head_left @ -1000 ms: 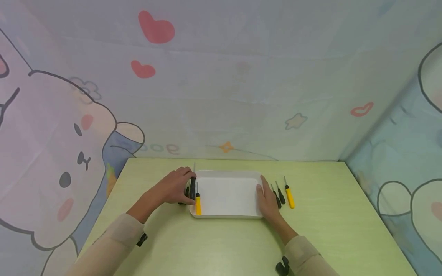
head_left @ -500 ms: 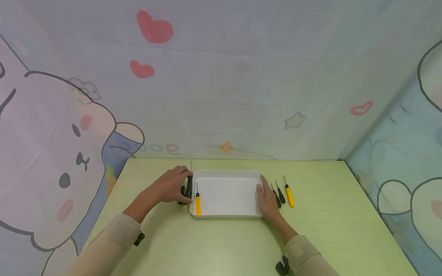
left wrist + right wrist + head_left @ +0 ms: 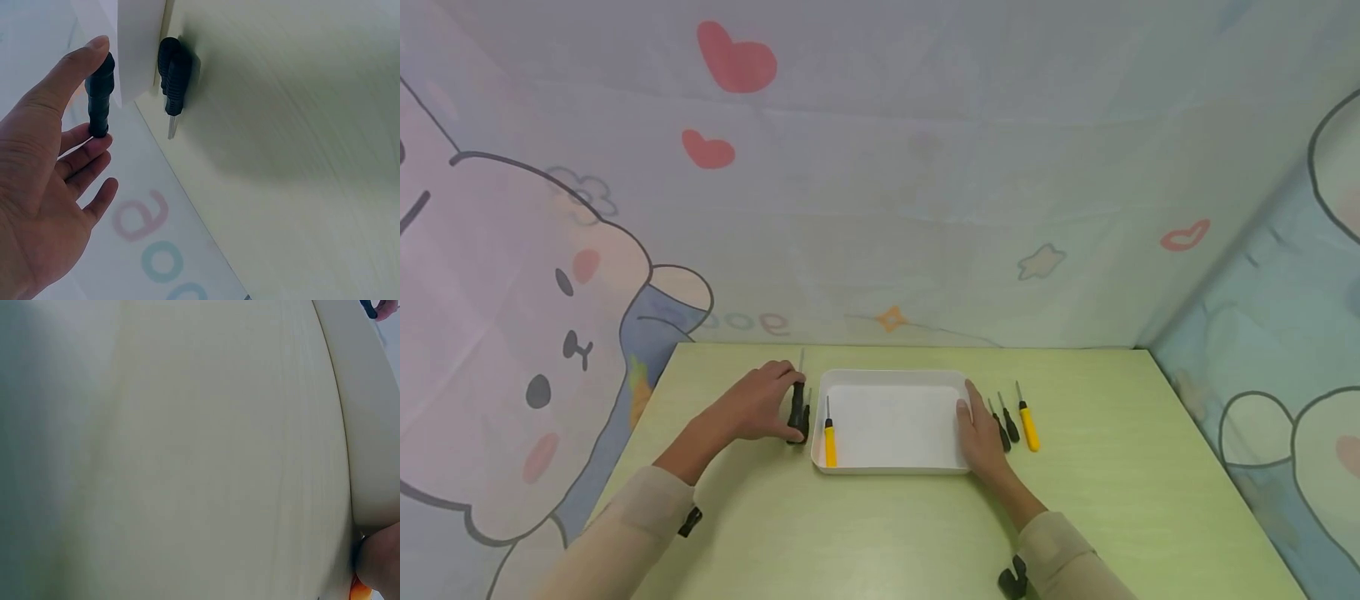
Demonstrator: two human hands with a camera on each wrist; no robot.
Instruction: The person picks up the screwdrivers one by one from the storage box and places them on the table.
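Observation:
My left hand [image 3: 763, 404] pinches a black-handled screwdriver [image 3: 797, 404] by the ends of its handle, thumb at one end and fingertips at the other. It is held in the air just left of the white tray [image 3: 895, 471], blade pointing away. Below it, two black screwdrivers [image 3: 177, 78] lie on the table beside the tray in the left wrist view. A yellow-handled screwdriver [image 3: 830, 442] lies inside the tray along its left side. My right hand [image 3: 979, 437] grips the tray's right wall, thumb on the inner side. In the right wrist view only part of that hand shows.
Right of the tray, two small black screwdrivers [image 3: 1012, 427] and a yellow-handled screwdriver [image 3: 1029, 427] lie on the light green table [image 3: 865, 533]. A printed cloth backdrop [image 3: 887, 208] rises behind the table's far edge.
My left hand has moved left with the black screwdriver, from over the tray's left edge to outside it. The right hand and the tray have stayed in place.

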